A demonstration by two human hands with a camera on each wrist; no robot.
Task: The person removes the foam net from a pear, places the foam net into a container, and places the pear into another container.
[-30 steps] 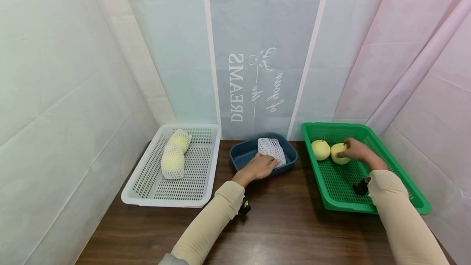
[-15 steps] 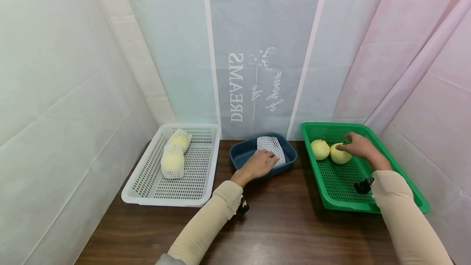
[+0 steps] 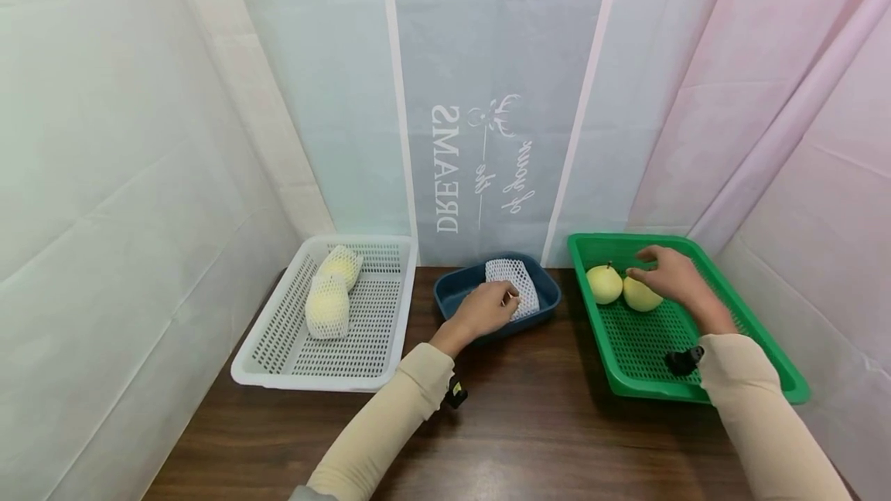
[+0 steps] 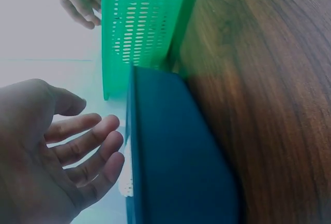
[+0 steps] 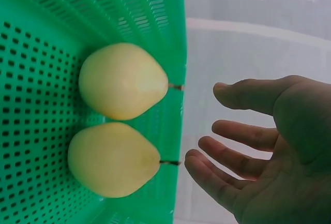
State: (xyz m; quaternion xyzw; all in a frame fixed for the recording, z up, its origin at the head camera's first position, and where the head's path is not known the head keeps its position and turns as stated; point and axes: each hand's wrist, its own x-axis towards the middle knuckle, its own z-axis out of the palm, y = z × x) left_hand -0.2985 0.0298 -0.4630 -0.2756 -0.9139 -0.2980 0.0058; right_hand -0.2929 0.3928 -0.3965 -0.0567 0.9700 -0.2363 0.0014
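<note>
In the head view my left hand (image 3: 483,309) hovers over the near side of a dark blue tub (image 3: 454,290). Its fingers are loosely bent and hold nothing, as the left wrist view of the hand (image 4: 72,154) also shows. Beyond the fingertips, a white foam fruit net (image 3: 510,275) lies in the tub. On the right, my right hand (image 3: 670,277) is raised over a green basket (image 3: 629,373). Two pale yellow pears, a left pear (image 3: 603,284) and a right pear (image 3: 640,297), sit side by side there. The right wrist view shows a gap between spread fingers (image 5: 243,92) and both pears, stems towards the hand.
At the left stands a white basket (image 3: 372,331) holding two net-wrapped pears, a front one (image 3: 327,308) and a back one (image 3: 343,265). All containers rest on a dark wooden table (image 3: 515,424) against a printed cloth backdrop (image 3: 487,37). Cloth also hangs along both sides.
My right hand has let go of the right pear and risen above it. My left hand has drawn back slightly leftwards from the foam net. The pears stay in the basket.
</note>
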